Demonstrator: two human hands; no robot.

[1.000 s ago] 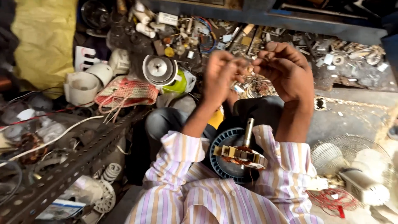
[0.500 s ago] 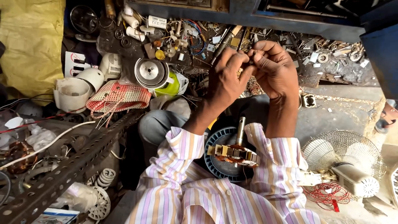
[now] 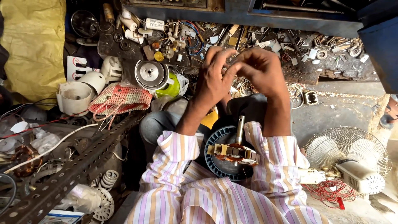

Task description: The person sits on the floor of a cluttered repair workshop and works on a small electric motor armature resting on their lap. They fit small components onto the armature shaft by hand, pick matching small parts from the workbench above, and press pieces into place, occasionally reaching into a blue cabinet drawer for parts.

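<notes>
Pinching: both hands raised together above the lap, fingertips meeting on something small; what it is cannot be told.
Left hand [image 3: 213, 81]: fingers curled, tips pressed toward the right hand's, back of the hand to the camera.
Right hand [image 3: 263, 72]: fingers bent, thumb and forefinger closed at the meeting point, touching the left hand.
Motor part [image 3: 233, 152]: stator with copper windings and a steel shaft standing up, resting in the lap between the forearms, below both hands, touched by neither.
Blue disc [image 3: 219, 159]: ribbed round plastic piece under the motor part, on the lap.
Sleeves [image 3: 174, 151]: striped shirt, pink, orange and white.
Floor clutter [image 3: 186, 37]: screws, capacitors, wires and scrap spread just beyond the hands.
Round metal cover [image 3: 150, 74]: left of the hands, beside a green plastic piece [image 3: 174, 87].
Woven pink bag [image 3: 119, 98]: further left, near white plastic housings [image 3: 78, 93].
Slotted angle iron [image 3: 70, 174]: lower left, lying diagonally.
Fan with wire guard [image 3: 346, 159]: lower right, white, on the floor, red wire [image 3: 329, 191] tangled beside it.
Yellow sack [image 3: 35, 41]: upper left.
</notes>
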